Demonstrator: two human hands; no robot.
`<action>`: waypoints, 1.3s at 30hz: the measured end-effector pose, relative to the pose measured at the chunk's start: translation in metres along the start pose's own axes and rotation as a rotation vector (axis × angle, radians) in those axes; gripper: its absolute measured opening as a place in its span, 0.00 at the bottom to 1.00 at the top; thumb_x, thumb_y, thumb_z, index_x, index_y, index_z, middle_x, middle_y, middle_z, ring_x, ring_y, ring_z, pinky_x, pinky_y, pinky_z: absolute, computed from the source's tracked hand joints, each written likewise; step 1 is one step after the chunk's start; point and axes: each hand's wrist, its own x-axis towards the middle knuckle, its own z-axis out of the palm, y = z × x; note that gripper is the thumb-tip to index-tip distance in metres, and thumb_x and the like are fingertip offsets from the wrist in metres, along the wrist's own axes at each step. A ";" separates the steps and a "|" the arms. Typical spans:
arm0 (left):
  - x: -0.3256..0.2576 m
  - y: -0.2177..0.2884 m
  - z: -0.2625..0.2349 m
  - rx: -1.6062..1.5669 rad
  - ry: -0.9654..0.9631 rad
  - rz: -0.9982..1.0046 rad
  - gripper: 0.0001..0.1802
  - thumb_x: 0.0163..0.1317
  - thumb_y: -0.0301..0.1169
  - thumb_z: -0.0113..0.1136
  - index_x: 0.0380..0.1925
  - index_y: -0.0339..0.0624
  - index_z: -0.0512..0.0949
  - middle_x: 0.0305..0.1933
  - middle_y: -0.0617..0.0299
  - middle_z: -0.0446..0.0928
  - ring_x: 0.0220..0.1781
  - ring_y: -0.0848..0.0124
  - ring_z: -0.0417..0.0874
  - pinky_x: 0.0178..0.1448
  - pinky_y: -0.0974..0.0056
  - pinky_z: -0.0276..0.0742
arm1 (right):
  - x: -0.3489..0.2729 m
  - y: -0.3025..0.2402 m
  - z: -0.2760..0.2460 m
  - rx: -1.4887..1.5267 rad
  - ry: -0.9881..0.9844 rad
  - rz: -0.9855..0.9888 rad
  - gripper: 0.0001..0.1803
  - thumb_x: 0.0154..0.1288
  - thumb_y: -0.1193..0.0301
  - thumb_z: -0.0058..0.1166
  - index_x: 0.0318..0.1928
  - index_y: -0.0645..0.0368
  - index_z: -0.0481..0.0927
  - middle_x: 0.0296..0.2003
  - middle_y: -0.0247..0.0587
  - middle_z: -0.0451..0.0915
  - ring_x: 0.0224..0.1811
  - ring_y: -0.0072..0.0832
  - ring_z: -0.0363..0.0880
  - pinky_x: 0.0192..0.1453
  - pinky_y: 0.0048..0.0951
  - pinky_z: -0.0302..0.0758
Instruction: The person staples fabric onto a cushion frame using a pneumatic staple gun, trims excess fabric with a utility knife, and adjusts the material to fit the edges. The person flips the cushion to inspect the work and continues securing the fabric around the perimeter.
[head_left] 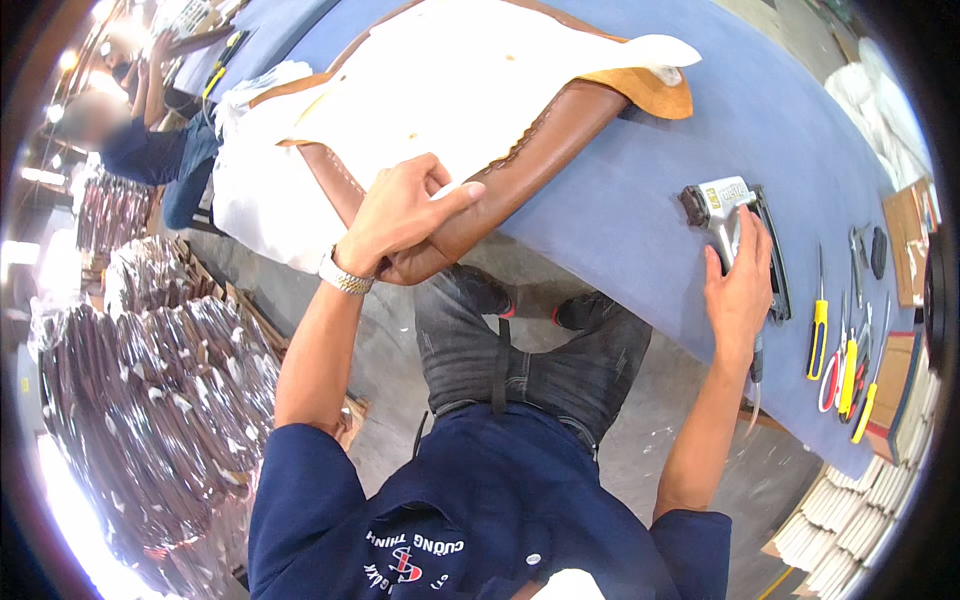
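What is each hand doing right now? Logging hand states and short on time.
Left hand: closed over the edge of the brown leather-covered panel, gripping it.
Right hand: closed on the handle of the grey staple gun lying on the blue table.

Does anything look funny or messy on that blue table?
One thing: the brown padded piece sticks out past the edge of the blue table, held there by the left hand. The right hand is on the staple gun. Nothing looks spilled or broken.

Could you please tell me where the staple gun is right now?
In the head view, the staple gun lies on the blue table at the right, under the right hand, between the brown leather piece and the yellow-handled tools.
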 end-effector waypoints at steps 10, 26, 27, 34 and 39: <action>0.024 -0.022 0.023 -0.198 0.004 0.327 0.16 0.68 0.39 0.70 0.30 0.37 0.82 0.20 0.57 0.76 0.22 0.69 0.72 0.31 0.61 0.69 | 0.021 -0.026 -0.067 0.379 -0.257 0.125 0.25 0.70 0.72 0.64 0.65 0.65 0.78 0.54 0.51 0.85 0.52 0.39 0.84 0.59 0.38 0.77; 0.032 -0.030 0.035 -0.337 0.122 0.246 0.13 0.64 0.34 0.69 0.30 0.33 0.85 0.26 0.45 0.83 0.26 0.52 0.84 0.36 0.57 0.79 | 0.013 -0.150 -0.009 0.645 -0.631 -0.208 0.14 0.73 0.75 0.62 0.54 0.69 0.81 0.38 0.41 0.87 0.32 0.24 0.83 0.37 0.28 0.80; 0.031 -0.031 0.037 -0.332 0.138 0.255 0.14 0.65 0.35 0.69 0.30 0.33 0.85 0.26 0.45 0.83 0.27 0.52 0.85 0.36 0.56 0.79 | 0.013 -0.152 -0.006 0.632 -0.628 -0.234 0.14 0.73 0.75 0.62 0.54 0.69 0.81 0.38 0.42 0.87 0.32 0.25 0.83 0.37 0.29 0.80; 0.030 -0.030 0.040 -0.321 0.109 0.221 0.14 0.66 0.37 0.68 0.30 0.35 0.86 0.27 0.44 0.84 0.31 0.47 0.87 0.39 0.52 0.81 | 0.013 -0.178 -0.005 0.484 -0.699 -0.214 0.15 0.70 0.71 0.64 0.53 0.67 0.84 0.45 0.57 0.89 0.45 0.53 0.89 0.50 0.42 0.82; 0.032 -0.029 0.040 -0.294 0.068 0.209 0.14 0.67 0.37 0.67 0.31 0.35 0.87 0.28 0.43 0.84 0.32 0.46 0.88 0.39 0.51 0.81 | -0.008 -0.188 0.000 0.509 -0.633 -0.182 0.12 0.70 0.71 0.63 0.48 0.68 0.86 0.42 0.60 0.88 0.45 0.58 0.87 0.48 0.47 0.81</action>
